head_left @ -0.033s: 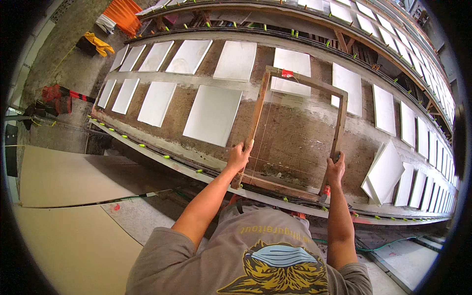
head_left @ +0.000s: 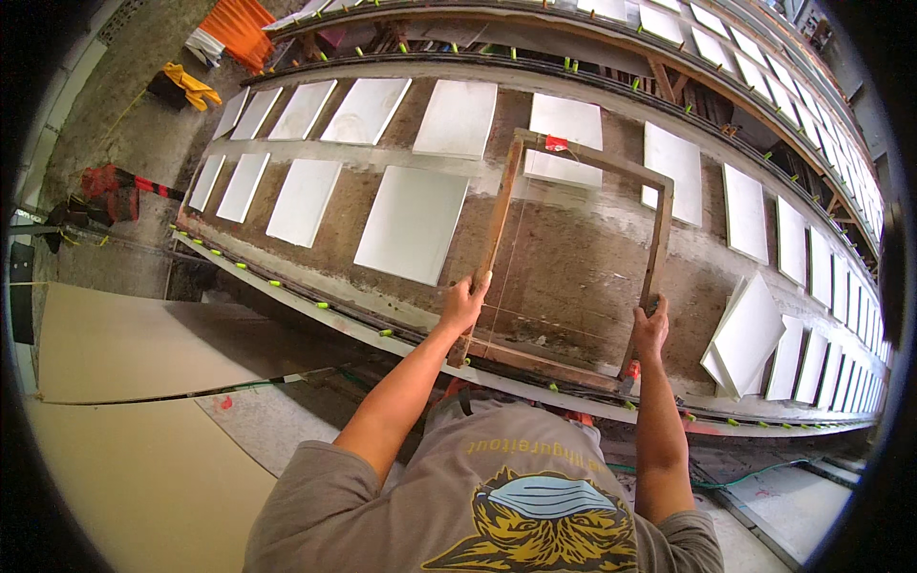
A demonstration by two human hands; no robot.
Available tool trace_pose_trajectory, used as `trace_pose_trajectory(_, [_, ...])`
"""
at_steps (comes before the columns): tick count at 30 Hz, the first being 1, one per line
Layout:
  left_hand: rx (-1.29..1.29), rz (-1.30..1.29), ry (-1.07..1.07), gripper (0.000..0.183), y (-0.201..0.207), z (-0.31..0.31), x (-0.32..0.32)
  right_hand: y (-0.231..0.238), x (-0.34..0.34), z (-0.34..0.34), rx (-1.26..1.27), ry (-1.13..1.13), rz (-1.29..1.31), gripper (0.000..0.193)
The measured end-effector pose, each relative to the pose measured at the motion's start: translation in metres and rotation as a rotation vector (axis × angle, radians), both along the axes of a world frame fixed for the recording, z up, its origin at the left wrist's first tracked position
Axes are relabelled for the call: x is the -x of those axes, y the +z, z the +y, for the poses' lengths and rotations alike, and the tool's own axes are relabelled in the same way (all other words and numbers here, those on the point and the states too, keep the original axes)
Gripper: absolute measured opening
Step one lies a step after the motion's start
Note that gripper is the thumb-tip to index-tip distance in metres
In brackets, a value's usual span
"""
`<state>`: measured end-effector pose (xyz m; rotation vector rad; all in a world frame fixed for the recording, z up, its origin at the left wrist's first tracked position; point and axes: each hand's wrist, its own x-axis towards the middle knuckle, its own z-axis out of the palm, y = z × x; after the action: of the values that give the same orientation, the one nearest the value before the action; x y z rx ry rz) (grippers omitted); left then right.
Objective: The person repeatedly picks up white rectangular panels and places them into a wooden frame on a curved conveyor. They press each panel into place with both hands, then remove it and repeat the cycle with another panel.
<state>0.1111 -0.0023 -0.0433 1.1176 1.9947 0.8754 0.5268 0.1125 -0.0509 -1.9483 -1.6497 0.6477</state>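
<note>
Between my two hands is a wooden frame (head_left: 500,215), rectangular and brown, with thin strings strung across its opening and a red tag on its far bar. My left hand (head_left: 466,304) is closed around the left bar near its lower end. Closed on the right bar is my right hand (head_left: 652,328). The frame is over a long, dirt-stained table (head_left: 583,244). Through its far part shows a white panel (head_left: 565,124), partly crossed by the far bar. A larger white panel (head_left: 413,224) lies just left of the frame.
More white panels (head_left: 306,201) lie in two rows along the table. To the right, several overlapping panels (head_left: 745,334) sit at an angle. Small yellow-green clips (head_left: 323,306) line the table edge. Behind runs another panel-covered table (head_left: 712,48). Large beige boards (head_left: 143,344) are at the lower left.
</note>
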Motion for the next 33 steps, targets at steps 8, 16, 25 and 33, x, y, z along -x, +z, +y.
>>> trace_pose_trajectory(8, [0.076, 0.152, -0.032, 0.077, -0.012, -0.006, -0.011, -0.008, -0.009, -0.011, -0.005, 0.017, -0.058, 0.065])
trace_pose_trajectory(16, [-0.05, 0.482, -0.126, 0.059, -0.002, 0.009, -0.009, 0.013, -0.01, -0.004, -0.025, 0.08, -0.022, 0.066])
trace_pose_trajectory(25, [-0.075, 0.4, -0.108, 0.058, 0.008, 0.009, -0.012, 0.028, -0.185, 0.0, -0.092, -0.693, -0.561, 0.087])
trace_pose_trajectory(33, [-0.039, 0.397, -0.066, 0.055, -0.011, 0.003, 0.0, 0.051, -0.277, 0.013, 0.465, -0.975, -0.413, 0.141])
